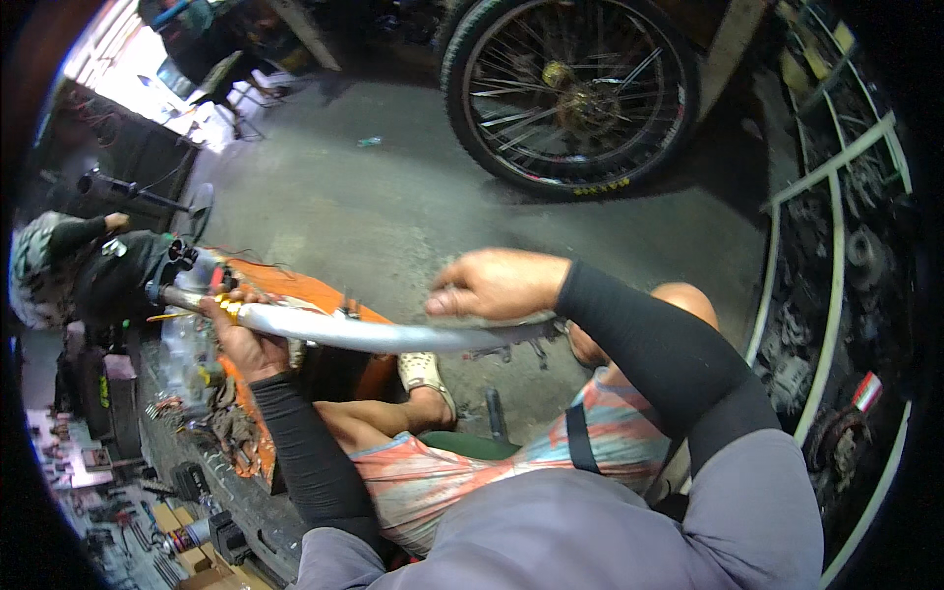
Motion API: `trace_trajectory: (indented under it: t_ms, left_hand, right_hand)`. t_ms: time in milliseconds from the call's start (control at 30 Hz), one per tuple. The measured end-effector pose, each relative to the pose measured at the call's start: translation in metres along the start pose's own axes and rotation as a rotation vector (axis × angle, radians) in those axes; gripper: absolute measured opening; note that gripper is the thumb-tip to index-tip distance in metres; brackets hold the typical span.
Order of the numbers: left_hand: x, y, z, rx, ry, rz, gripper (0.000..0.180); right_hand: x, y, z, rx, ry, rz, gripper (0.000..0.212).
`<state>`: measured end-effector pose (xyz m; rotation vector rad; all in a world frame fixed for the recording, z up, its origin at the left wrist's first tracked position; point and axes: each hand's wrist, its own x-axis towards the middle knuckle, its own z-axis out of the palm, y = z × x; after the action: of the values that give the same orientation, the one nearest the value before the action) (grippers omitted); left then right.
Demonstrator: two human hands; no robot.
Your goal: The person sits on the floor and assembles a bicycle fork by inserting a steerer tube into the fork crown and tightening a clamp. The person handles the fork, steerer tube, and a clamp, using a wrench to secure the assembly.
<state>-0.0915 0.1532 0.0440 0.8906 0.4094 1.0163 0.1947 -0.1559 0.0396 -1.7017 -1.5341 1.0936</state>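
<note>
A long silver tube lies crosswise in front of me, curved in this view, with a dark far-right end. Close to its left end is a gold ring, and a thinner metal section runs on from there to a dark collar. My left hand is wrapped around the tube by the gold ring. Just over the tube's middle, my right hand is loosely bent, thumb apart and slightly blurred. I cannot tell whether it touches the tube.
A bicycle wheel stands upright ahead. To my left is an orange-edged workbench with rags and small parts. Metal shelving full of dark parts runs along the right. Another person's hand shows at far left.
</note>
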Motion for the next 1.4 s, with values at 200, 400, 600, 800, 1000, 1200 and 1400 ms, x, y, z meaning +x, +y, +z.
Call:
trace_trajectory:
  t_ms: [200, 400, 600, 800, 1000, 1200, 1400]
  left_hand:
    - [-0.013, -0.006, 0.027, -0.1, -0.174, 0.1, 0.022]
    - [-0.013, 0.007, 0.031, -0.058, -0.108, 0.179, 0.027]
    - [-0.004, 0.001, 0.011, -0.148, 0.215, 0.006, 0.02]
    - [-0.01, -0.001, 0.021, -0.088, 0.186, 0.106, 0.027]
    - [-0.016, 0.001, 0.026, -0.026, 0.138, 0.144, 0.028]
    - [-0.019, -0.012, 0.032, -0.017, 0.162, 0.085, 0.024]
    - [-0.018, -0.023, 0.035, 0.003, 0.175, 0.042, 0.021]
  right_hand:
    - [0.002, -0.003, 0.038, 0.2, -0.354, -0.136, 0.065]
    - [0.003, -0.011, 0.07, -0.008, -0.193, -0.144, 0.041]
    - [0.007, 0.013, 0.097, -0.338, 0.157, -0.094, 0.037]
    - [-0.003, 0.017, 0.041, -0.515, 0.036, 0.122, 0.055]
    - [-0.003, 0.02, 0.03, -0.517, -0.093, 0.203, 0.053]
    - [-0.008, 0.014, 0.04, -0.445, -0.191, 0.157, 0.054]
    - [-0.009, 0.017, 0.039, -0.478, -0.197, 0.191, 0.06]
